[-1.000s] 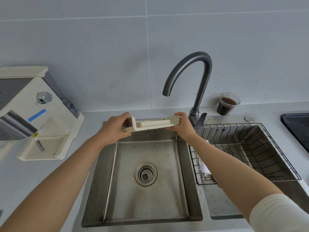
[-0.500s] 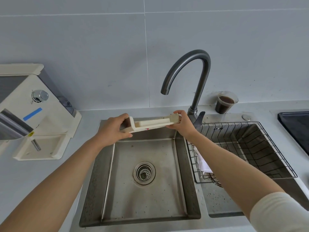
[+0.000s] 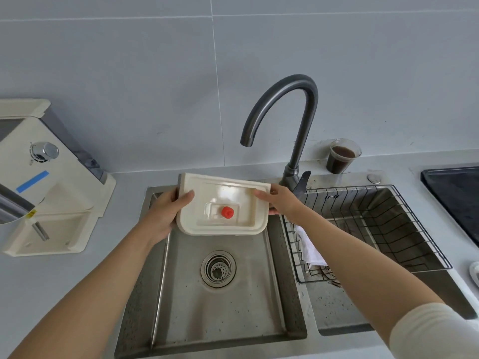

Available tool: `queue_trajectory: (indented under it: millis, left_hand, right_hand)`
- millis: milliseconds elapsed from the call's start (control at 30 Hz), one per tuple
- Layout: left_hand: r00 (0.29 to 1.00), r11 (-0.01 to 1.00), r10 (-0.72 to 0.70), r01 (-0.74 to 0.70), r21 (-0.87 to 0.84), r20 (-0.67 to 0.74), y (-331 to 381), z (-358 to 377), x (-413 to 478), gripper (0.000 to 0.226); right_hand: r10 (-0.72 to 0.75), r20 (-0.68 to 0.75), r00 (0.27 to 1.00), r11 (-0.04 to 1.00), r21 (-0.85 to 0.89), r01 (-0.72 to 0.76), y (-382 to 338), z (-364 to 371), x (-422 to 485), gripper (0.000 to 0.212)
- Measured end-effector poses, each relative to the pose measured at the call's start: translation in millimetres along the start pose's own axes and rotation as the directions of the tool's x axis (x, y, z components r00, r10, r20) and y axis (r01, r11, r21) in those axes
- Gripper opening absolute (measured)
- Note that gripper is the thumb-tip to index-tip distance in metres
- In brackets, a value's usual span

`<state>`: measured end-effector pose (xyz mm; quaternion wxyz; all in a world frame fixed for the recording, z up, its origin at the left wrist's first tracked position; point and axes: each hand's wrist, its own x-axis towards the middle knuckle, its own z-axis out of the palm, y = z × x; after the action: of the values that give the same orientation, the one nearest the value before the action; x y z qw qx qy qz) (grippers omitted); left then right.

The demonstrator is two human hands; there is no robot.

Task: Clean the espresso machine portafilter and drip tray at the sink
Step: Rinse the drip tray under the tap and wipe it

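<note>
Two hands carry the whole risk:

- Both hands hold the drip tray (image 3: 223, 207) in the air over the 12 o'clock edge of the sink (image 3: 181, 320), its broad face tipped toward the camera.
- The left hand (image 3: 166, 213) pinches the tray's 9 o'clock edge, thumb on the face and fingers hidden behind. The right hand (image 3: 281, 203) pinches the 3 o'clock edge the same way.
- A slip seems the main danger. The plastic looks glossy, and once wet it could slide out of such edge-only holds and knock against the steel basin.
- The red float (image 3: 227, 212) sits in a recess in the tray's middle. If it is loose, more tilt could drop it toward the drain (image 3: 218, 268) at 6 o'clock.
- The faucet (image 3: 304, 130) spout hangs at the tray's 1 o'clock, not over its centre. Water opened hard onto the sloped face would likely spray toward the person.
- Freeing the right hand for the tap lever leaves one hand holding the tray, which could twist.
- A cup of dark liquid (image 3: 340, 161) stands at the faucet's 3 o'clock, near enough for a reaching elbow to tip it.
- I cannot find the portafilter in view.
</note>
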<state>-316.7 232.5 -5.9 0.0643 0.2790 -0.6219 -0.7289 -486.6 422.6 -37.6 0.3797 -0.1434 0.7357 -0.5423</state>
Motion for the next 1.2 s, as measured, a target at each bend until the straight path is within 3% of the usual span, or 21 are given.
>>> queue_trajectory:
  millis: [133,167,267,400,533,667,800,900,1033,1200]
  left_hand:
    - [0.993,0.973,-0.116,0.113,-0.202,-0.003,-16.4,10.7,1.0,0.082]
    - [0.992,0.969,-0.129,0.125,-0.213,-0.005,-19.2,13.4,1.1,0.084]
    - [0.982,0.946,-0.177,0.150,-0.286,-0.070,-29.5,21.3,5.2,0.052]
    - [0.964,0.906,-0.252,0.202,-0.371,-0.090,-38.3,26.6,10.8,0.045]
    - [0.956,0.880,-0.280,0.221,-0.422,-0.084,-49.0,22.7,15.1,0.047]
    - [0.948,0.875,-0.299,0.224,-0.430,-0.113,-55.4,20.3,18.5,0.046]
    - [0.931,0.875,-0.340,0.261,-0.408,-0.134,-59.9,20.4,24.1,0.048]
    - [0.925,0.870,-0.357,0.277,-0.407,-0.133,-65.0,19.5,28.3,0.049]
    - [0.925,0.872,-0.355,0.276,-0.405,-0.134,-67.8,21.3,29.6,0.050]
    - [0.916,0.869,-0.371,0.284,-0.405,-0.153,-70.6,20.7,29.9,0.052]
  right_hand:
    - [0.074,-0.002,0.997,0.995,-0.067,-0.074,13.2,-1.3,-0.7,0.041]
    - [0.085,-0.002,0.996,0.994,-0.075,-0.085,16.2,-2.2,-1.4,0.042]
    - [0.099,-0.007,0.995,0.990,-0.101,-0.099,24.2,-5.6,-2.2,0.045]
    - [0.118,-0.006,0.993,0.991,-0.064,-0.118,31.8,-16.1,-1.9,0.032]
    - [0.090,-0.266,0.960,0.994,-0.028,-0.101,49.5,-46.7,0.7,0.033]
    - [0.096,-0.482,0.871,0.917,-0.298,-0.266,88.1,-80.5,5.3,0.043]
    - [0.215,-0.450,0.867,0.802,-0.426,-0.420,125.9,-84.6,13.6,0.054]
    - [0.329,-0.481,0.813,0.722,-0.427,-0.545,143.1,-83.5,16.4,0.058]
    - [0.433,-0.483,0.761,0.731,-0.305,-0.610,148.8,-82.5,18.8,0.061]
    - [0.475,-0.457,0.752,0.747,-0.242,-0.619,142.7,-82.7,22.1,0.045]
